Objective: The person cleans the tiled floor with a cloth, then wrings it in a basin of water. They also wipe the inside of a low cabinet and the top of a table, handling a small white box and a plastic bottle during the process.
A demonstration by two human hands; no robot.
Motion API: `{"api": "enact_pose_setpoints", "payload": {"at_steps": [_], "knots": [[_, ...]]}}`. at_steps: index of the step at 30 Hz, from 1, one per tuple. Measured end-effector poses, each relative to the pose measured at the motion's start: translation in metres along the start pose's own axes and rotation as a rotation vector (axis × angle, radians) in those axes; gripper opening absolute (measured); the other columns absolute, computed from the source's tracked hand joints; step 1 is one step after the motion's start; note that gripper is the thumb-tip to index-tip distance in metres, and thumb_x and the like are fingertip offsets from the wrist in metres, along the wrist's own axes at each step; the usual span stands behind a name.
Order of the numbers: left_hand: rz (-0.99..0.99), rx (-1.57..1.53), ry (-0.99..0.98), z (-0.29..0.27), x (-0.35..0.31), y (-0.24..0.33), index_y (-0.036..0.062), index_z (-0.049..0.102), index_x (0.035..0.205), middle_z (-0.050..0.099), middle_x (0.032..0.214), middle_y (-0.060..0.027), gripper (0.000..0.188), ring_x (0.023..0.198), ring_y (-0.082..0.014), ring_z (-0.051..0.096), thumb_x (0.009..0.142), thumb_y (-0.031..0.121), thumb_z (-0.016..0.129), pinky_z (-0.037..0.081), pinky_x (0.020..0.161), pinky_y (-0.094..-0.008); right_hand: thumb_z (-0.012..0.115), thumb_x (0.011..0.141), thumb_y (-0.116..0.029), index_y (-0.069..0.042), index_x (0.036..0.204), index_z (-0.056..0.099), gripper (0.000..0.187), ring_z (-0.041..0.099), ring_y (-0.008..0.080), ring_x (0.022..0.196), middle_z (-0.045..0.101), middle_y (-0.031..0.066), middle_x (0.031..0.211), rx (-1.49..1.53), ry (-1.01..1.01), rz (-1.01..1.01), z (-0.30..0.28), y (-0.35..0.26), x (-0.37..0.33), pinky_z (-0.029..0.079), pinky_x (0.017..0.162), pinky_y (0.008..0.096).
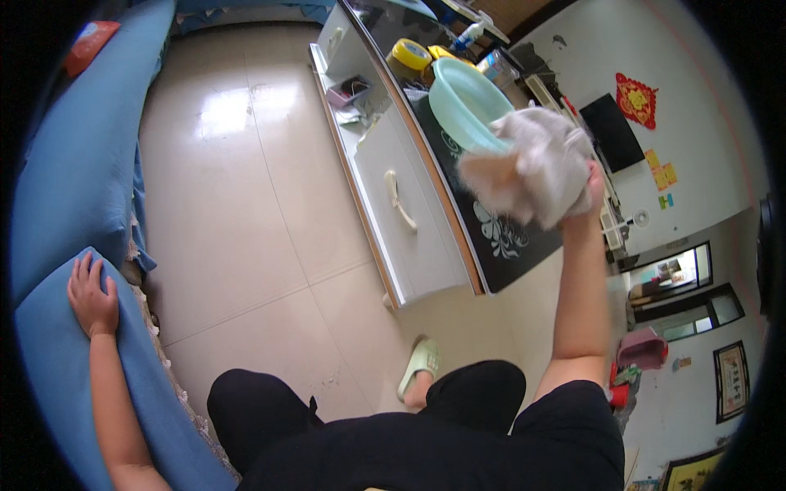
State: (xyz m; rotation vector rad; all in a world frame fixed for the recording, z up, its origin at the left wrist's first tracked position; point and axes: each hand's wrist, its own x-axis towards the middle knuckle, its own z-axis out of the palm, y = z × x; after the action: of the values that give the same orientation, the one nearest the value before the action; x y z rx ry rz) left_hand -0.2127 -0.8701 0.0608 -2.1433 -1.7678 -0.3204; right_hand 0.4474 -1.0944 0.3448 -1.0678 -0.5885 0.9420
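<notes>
A bunched whitish cloth, smeared by motion, hangs from my right hand, whose fingers are closed on its right side. The cloth is raised over the black patterned top of a low cabinet and covers part of a pale green basin standing there. On the left, my left hand lies flat with fingers spread on the blue sofa cover, holding nothing.
Beyond the basin stand a roll of yellow tape and bottles. The cabinet's white drawer front faces the tiled floor. A red bag rests on the far sofa. A pink tub is at the right.
</notes>
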Motion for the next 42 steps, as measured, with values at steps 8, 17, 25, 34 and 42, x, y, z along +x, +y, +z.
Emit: {"api": "enact_pose_setpoints", "payload": {"at_steps": [8, 17, 25, 34, 42], "knots": [[-0.002, -0.007, 0.034, 0.006, 0.001, 0.015, 0.0095, 0.057, 0.111, 0.045, 0.134, -0.0046, 0.032, 0.129, -0.0249, 0.034, 0.080, 0.015, 0.051, 0.025, 0.106, -0.0407, 0.036, 0.088, -0.029, 0.001, 0.111, 0.055, 0.042, 0.054, 0.0319, 0.110, 0.058, 0.0159, 0.116, -0.073, 0.567, -0.229, -0.019, -0.018, 0.159, 0.037, 0.100, 0.0497], [0.026, 0.013, 0.080, 0.006, -0.003, 0.015, 0.0093, 0.056, 0.111, 0.044, 0.134, -0.0047, 0.032, 0.129, -0.0261, 0.034, 0.079, 0.014, 0.051, 0.025, 0.107, -0.0411, 0.063, 0.077, -0.032, -0.004, 0.081, 0.064, 0.028, 0.063, 0.0268, 0.077, 0.065, 0.0113, 0.086, -1.288, 0.557, 0.114, -0.125, 0.020, 0.244, 0.050, 0.070, 0.0409], [0.016, 0.147, 0.048, 0.013, 0.001, 0.000, 0.0105, 0.056, 0.114, 0.045, 0.134, -0.0036, 0.035, 0.129, -0.0254, 0.035, 0.080, 0.013, 0.051, 0.025, 0.108, -0.0387, 0.071, 0.076, -0.033, -0.015, 0.146, 0.008, 0.096, 0.041, 0.0216, 0.122, 0.037, 0.0099, 0.140, -1.392, -0.250, 0.261, -0.134, 0.047, 0.258, 0.038, 0.098, 0.0351], [0.106, 0.248, -0.103, 0.017, 0.001, -0.010, 0.0134, 0.049, 0.126, 0.036, 0.142, -0.0020, 0.042, 0.132, -0.0240, 0.030, 0.084, 0.016, 0.047, 0.025, 0.108, -0.0378, 0.061, 0.074, -0.052, -0.009, 0.145, 0.000, 0.104, 0.020, 0.0302, 0.134, 0.007, 0.0145, 0.151, -1.758, -0.325, 0.566, -0.150, 0.059, 0.279, 0.031, 0.100, 0.0441], [-0.153, 0.537, -0.263, 0.013, -0.020, 0.062, 0.0218, 0.035, 0.138, 0.025, 0.148, -0.0002, 0.060, 0.136, -0.0270, 0.021, 0.080, 0.025, 0.052, 0.019, 0.105, -0.0578, 0.055, 0.070, -0.062, -0.004, 0.144, 0.001, 0.108, 0.011, 0.0358, 0.135, 0.006, 0.0191, 0.149, -2.154, -0.456, 0.556, -0.162, 0.061, 0.282, 0.020, 0.104, 0.0462]]}}
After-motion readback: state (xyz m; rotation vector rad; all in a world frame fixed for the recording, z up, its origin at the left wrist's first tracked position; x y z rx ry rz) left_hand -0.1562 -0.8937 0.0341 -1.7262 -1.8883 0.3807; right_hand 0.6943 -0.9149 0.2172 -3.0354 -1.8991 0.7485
